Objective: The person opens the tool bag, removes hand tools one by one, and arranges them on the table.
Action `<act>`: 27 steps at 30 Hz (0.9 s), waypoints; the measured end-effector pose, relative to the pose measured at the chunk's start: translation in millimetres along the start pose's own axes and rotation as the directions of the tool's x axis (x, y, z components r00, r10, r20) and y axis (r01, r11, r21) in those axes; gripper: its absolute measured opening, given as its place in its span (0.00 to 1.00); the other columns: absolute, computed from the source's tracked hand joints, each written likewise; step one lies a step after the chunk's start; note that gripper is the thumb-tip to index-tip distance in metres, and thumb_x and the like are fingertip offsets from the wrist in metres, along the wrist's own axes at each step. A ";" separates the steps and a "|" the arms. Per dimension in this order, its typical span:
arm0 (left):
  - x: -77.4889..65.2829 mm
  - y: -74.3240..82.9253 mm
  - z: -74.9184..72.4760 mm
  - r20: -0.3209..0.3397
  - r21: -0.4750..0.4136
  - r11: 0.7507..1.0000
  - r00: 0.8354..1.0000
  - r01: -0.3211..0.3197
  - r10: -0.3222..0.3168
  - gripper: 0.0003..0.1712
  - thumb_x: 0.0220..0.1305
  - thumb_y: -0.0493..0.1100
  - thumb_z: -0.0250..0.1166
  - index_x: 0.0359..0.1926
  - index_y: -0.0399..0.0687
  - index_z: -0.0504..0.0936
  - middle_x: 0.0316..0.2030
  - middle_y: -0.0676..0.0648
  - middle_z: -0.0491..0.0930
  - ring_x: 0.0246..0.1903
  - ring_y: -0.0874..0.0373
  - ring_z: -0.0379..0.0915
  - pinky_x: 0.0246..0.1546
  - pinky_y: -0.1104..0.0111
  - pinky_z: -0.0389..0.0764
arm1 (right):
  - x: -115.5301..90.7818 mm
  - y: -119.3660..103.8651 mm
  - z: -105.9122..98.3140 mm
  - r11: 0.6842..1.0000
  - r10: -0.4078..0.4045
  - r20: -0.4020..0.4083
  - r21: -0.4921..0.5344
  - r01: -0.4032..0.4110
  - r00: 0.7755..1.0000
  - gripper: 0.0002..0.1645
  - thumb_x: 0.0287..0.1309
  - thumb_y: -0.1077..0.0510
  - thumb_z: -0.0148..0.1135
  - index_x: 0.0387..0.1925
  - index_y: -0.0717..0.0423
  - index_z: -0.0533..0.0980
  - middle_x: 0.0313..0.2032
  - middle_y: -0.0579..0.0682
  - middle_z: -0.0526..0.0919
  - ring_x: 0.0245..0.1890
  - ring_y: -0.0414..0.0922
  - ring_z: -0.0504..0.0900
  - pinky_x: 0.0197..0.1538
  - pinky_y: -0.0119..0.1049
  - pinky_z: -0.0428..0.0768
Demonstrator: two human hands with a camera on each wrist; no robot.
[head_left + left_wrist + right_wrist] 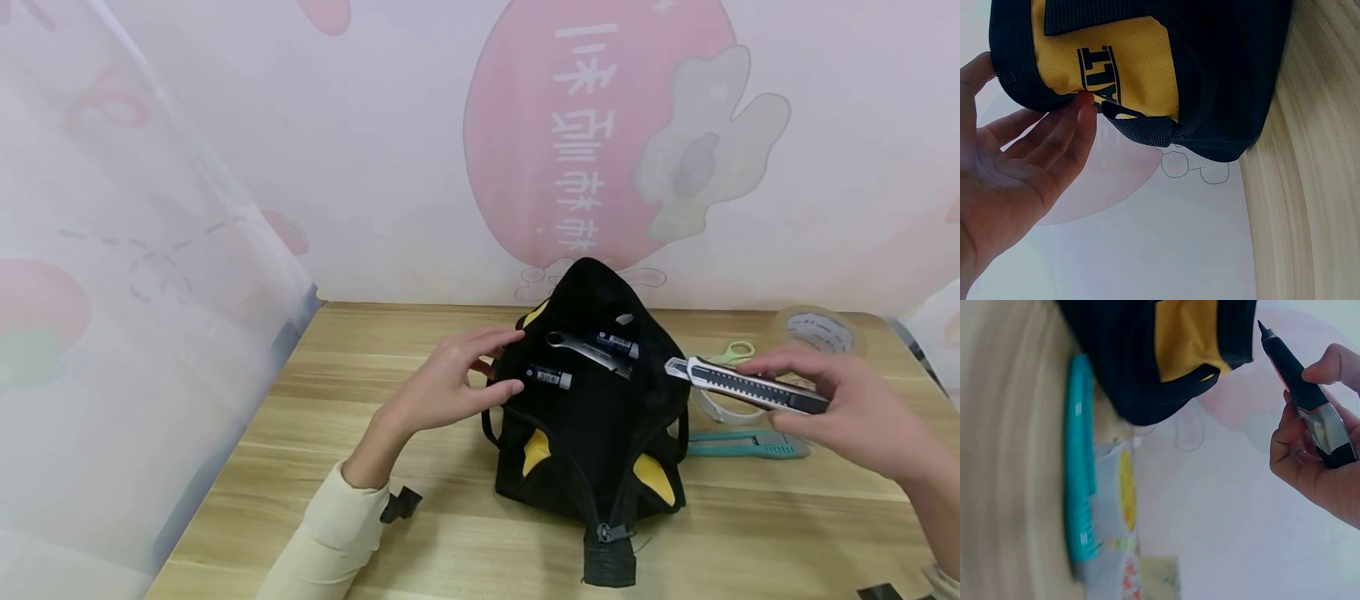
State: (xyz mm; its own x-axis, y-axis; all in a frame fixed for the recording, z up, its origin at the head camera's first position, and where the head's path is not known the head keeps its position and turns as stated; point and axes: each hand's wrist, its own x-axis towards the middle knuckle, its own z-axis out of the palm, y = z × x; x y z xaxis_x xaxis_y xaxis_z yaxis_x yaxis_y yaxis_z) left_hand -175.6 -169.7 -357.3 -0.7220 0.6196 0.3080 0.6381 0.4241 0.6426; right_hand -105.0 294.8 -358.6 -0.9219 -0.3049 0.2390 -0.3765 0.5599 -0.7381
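Note:
A black and yellow tool bag (pixel 607 450) stands with its zipped top spread wide. My left hand (pixel 457 375) holds the bag's left rim, its thumb at the opening; in the left wrist view, fingertips (pixel 1085 103) touch the yellow outer side. Inside the bag lie a metal wrench (pixel 588 352) and two small dark cylinders with pale print, one cylinder (pixel 549 377) at the left and another cylinder (pixel 618 344) beside the wrench. Right of the opening, my right hand (pixel 862 408) grips a black and silver utility knife (pixel 750 387), its tip pointing toward the bag.
Flat on the wooden table (pixel 300 467), a teal utility knife (pixel 750 444) lies right of the bag. Behind it are a white tape roll (pixel 727 414), green-handled scissors (pixel 738 351) and a wide tape roll (pixel 817 329). A printed pink-and-white curtain (pixel 397 167) hangs behind the table.

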 end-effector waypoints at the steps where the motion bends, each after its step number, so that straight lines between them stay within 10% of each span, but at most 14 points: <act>1: 0.1 0.2 0.0 0.000 -0.001 1.000 1.000 -0.001 0.001 0.35 0.69 0.45 0.74 0.74 0.41 0.76 0.69 0.43 0.80 0.58 0.51 0.83 0.54 0.61 0.91 | -3.3 3.5 -0.5 1.000 0.004 0.002 0.001 -0.004 1.000 0.34 0.53 0.80 0.71 0.61 0.56 0.83 0.52 0.30 0.82 0.36 0.36 0.80 0.25 0.32 0.75; 11: 0.7 0.2 1.1 0.004 -0.007 1.000 1.000 -0.002 0.002 0.35 0.70 0.44 0.73 0.74 0.41 0.76 0.70 0.42 0.79 0.59 0.50 0.83 0.54 0.61 0.91 | -39.5 41.1 -3.7 1.000 -0.028 -0.042 0.000 0.028 0.999 0.38 0.45 0.86 0.71 0.58 0.60 0.84 0.58 0.24 0.80 0.54 0.21 0.78 0.40 0.16 0.80; 18: 0.5 -1.0 2.0 0.003 -0.010 1.000 1.000 -0.010 0.010 0.35 0.70 0.44 0.73 0.74 0.40 0.76 0.69 0.42 0.80 0.58 0.50 0.83 0.54 0.61 0.91 | -58.5 63.9 1.0 0.992 0.111 0.044 -0.071 -0.108 0.993 0.33 0.49 0.78 0.75 0.57 0.52 0.85 0.47 0.25 0.82 0.34 0.32 0.78 0.27 0.28 0.77; 27: 0.5 -0.8 1.7 0.003 -0.012 1.000 1.000 -0.013 0.013 0.35 0.70 0.44 0.73 0.74 0.40 0.76 0.70 0.42 0.79 0.59 0.50 0.83 0.54 0.60 0.91 | -66.1 85.8 10.2 0.973 0.133 0.097 -0.200 -0.112 0.986 0.35 0.41 0.71 0.82 0.52 0.43 0.87 0.49 0.21 0.83 0.45 0.25 0.72 0.40 0.20 0.71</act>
State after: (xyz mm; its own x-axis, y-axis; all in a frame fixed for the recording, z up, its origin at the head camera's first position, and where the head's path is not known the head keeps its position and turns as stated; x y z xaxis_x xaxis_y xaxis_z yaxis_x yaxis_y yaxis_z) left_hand -176.0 -168.6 -358.9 -0.7128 0.6271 0.3140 0.6439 0.4078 0.6473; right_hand -75.4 355.1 -444.2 -0.9507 -0.3005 0.0762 -0.2815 0.7335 -0.6187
